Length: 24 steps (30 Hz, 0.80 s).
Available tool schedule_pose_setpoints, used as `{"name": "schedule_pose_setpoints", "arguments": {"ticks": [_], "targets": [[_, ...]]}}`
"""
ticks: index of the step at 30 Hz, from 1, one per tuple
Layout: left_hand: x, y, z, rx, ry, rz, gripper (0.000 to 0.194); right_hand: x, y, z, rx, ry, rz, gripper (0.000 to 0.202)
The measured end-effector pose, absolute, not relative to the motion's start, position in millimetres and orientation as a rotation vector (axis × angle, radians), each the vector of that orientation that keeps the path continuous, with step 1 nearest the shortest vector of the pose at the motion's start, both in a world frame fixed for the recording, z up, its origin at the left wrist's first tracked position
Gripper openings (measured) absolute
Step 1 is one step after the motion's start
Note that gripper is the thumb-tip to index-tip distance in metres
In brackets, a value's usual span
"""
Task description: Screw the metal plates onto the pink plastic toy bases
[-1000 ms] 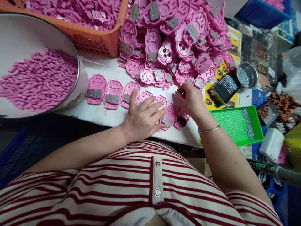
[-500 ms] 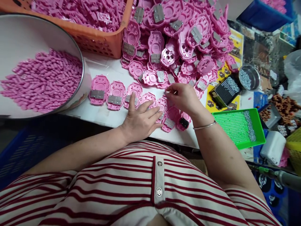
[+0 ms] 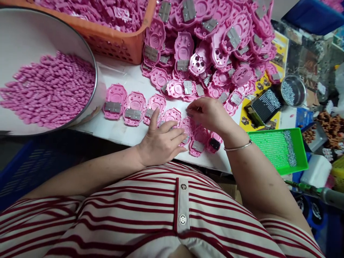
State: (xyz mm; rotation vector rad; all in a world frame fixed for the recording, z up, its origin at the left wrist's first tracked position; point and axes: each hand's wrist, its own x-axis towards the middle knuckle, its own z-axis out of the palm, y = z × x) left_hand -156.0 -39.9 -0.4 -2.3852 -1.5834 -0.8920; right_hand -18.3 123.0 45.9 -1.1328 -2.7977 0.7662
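Observation:
My left hand (image 3: 162,141) lies with its fingers spread over the middle of a row of pink plastic housings, partly covering a few of them. At the row's left end is a pink housing (image 3: 115,97) with a grey metal plate. My right hand (image 3: 205,111), with a bangle on its wrist, is pinched just above the row; whatever is between its fingertips is too small to make out. Below it sit a housing with a grey plate (image 3: 198,146) and one with a black piece (image 3: 214,143). A large heap of pink housings (image 3: 184,46) rises behind both hands.
At the left stands a round tub (image 3: 96,77) of small pink parts, beside an orange basket (image 3: 115,44) of pink pieces. To the right are a black tray (image 3: 255,111), a metal bowl (image 3: 302,94) and a green tray (image 3: 303,157) with screws. An electric screwdriver (image 3: 322,193) lies lower right.
The view has shifted slightly, so the heap and trays appear a little further right. My left hand stays spread on the row, and my right hand remains pinched above it.

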Motion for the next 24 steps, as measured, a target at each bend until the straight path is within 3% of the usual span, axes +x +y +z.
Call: {"name": "schedule_pose_setpoints", "arguments": {"ticks": [5,12,18,24], "targets": [[-155.6,-40.2,-0.3,-2.378,-1.606,-0.898,0.027,-20.4,125.1,43.7,-1.138,-2.894,0.578,0.021],[-156.4,-40.5,-2.1,-2.373,-1.587,-0.890,0.025,-11.2,120.5,46.9,-1.322,-2.367,1.249,0.014],[-156.2,-41.4,-0.9,-2.395,-1.608,-0.873,0.024,-20.0,120.6,48.4,-1.578,-2.398,1.304,0.019],[-156.7,-40.8,0.3,-2.413,-1.611,-0.841,0.023,-22.3,120.2,46.5,-1.546,-2.389,1.346,0.025]]}}
